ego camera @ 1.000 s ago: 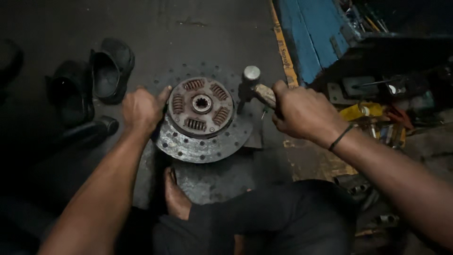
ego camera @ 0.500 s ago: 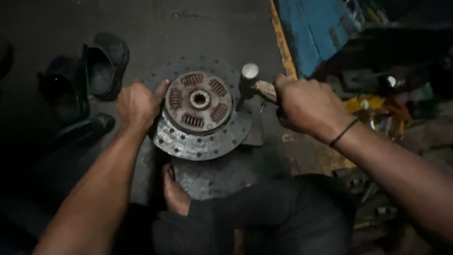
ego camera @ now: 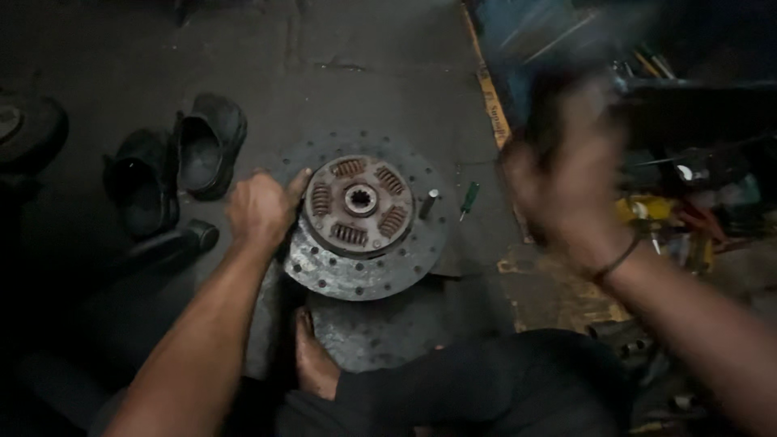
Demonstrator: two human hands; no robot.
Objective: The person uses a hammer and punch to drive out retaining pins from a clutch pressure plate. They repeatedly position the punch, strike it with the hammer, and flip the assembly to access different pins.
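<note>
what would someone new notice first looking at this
The rusty round clutch disc with its ring of springs lies mid-floor, the left hand gripping its left edge. The right hand is a raised blur at upper right. A pair of dark sandals sits on the floor, left of the disc.

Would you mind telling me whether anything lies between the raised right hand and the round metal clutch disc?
Nothing visible does. The blurred right hand is lifted to the right of the rusty round clutch disc; between them only a small metal pin stands at the disc's rim, beside a green-handled screwdriver lying on the floor.
</note>
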